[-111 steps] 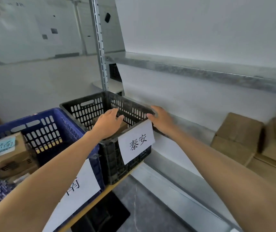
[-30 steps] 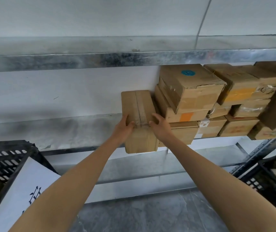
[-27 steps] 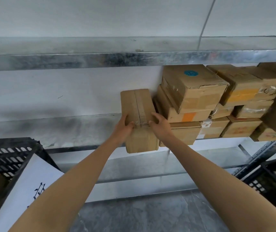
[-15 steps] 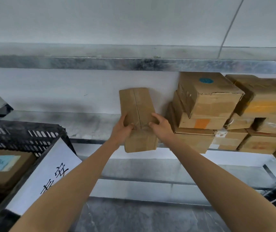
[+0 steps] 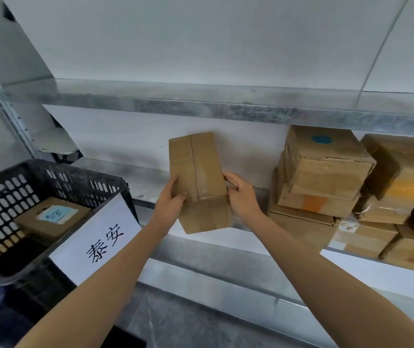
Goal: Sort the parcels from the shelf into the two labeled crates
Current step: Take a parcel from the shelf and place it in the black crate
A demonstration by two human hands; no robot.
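I hold a brown cardboard parcel (image 5: 197, 169) in front of the metal shelf (image 5: 145, 183), clear of its surface and tilted. My left hand (image 5: 169, 204) grips its left side and my right hand (image 5: 241, 197) grips its right side. A black crate (image 5: 58, 172) with a white paper label (image 5: 98, 237) stands at the lower left. Inside it lies a parcel with a blue sticker (image 5: 53, 217). Several more parcels (image 5: 326, 172) are stacked on the shelf at the right.
An upper metal shelf (image 5: 226, 109) runs across above the parcels. A shelf upright (image 5: 7, 106) rises at the far left. Below the shelf there is grey floor (image 5: 175, 322). The white wall (image 5: 200, 41) is behind everything.
The parcel has come off the shelf and moved left with both hands, away from the stack. The view has swung left, so the black crate shows more fully.
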